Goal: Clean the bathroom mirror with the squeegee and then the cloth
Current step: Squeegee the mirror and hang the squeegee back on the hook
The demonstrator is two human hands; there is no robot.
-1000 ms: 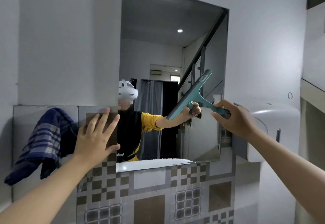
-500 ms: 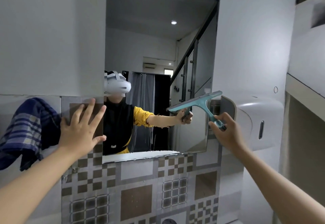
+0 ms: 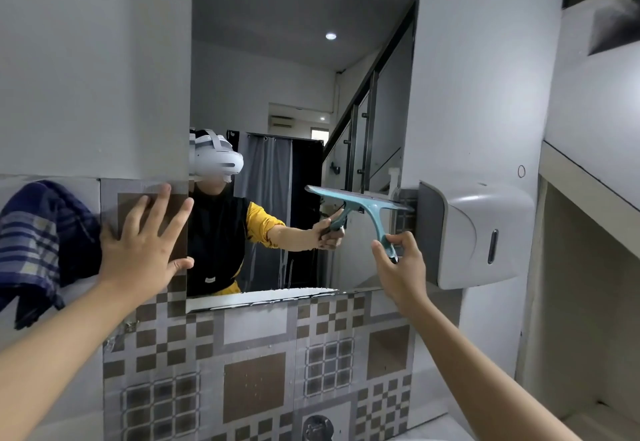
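The bathroom mirror (image 3: 298, 70) hangs on the wall straight ahead. My right hand (image 3: 398, 267) grips the handle of a teal squeegee (image 3: 360, 200), whose blade lies almost level against the mirror's lower right part. My left hand (image 3: 145, 243) presses flat with spread fingers on the tiled wall just left of the mirror's edge. A blue checked cloth (image 3: 38, 250) hangs on the wall at the far left, beside my left hand.
A white wall dispenser (image 3: 474, 232) juts out right beside the squeegee's right end. Patterned tiles (image 3: 256, 364) cover the wall below the mirror, with a metal fitting (image 3: 317, 428) at the bottom. A ledge (image 3: 588, 184) runs along the right side.
The squeegee blade has turned from steeply tilted to nearly level and come lower on the mirror's right side. My left hand stays pressed on the wall.
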